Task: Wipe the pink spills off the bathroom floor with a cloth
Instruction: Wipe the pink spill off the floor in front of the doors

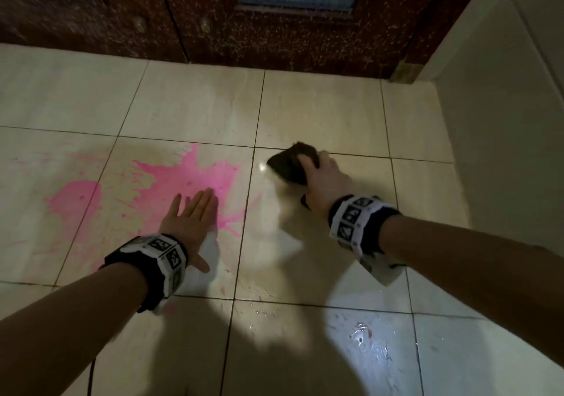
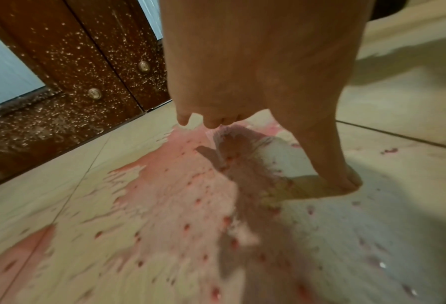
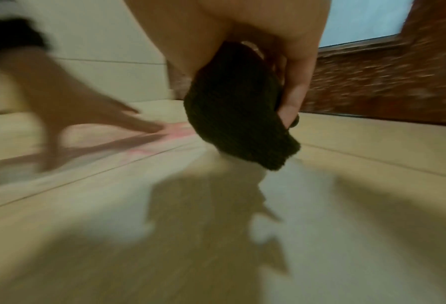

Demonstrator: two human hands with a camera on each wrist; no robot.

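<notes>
A big pink spill [image 1: 189,179] spreads over the cream floor tiles [image 1: 320,106], with a second pink patch [image 1: 76,200] further left. My left hand [image 1: 192,212] stretches out flat with straight fingers over the near edge of the big spill [image 2: 175,185]; its thumb [image 2: 346,179] touches the tile. My right hand [image 1: 320,176] grips a dark knitted cloth [image 1: 291,163] on the tile to the right of the spill. In the right wrist view the cloth [image 3: 237,111] hangs bunched from my fingers, its lower corner at the floor. That view is blurred.
A dark brown speckled door [image 1: 274,35] with glass panes closes off the far side. A pale wall [image 1: 503,121] runs along the right. A wet shiny patch [image 1: 363,334] lies on the near tile. Faint pink smears mark the tiles near my left wrist.
</notes>
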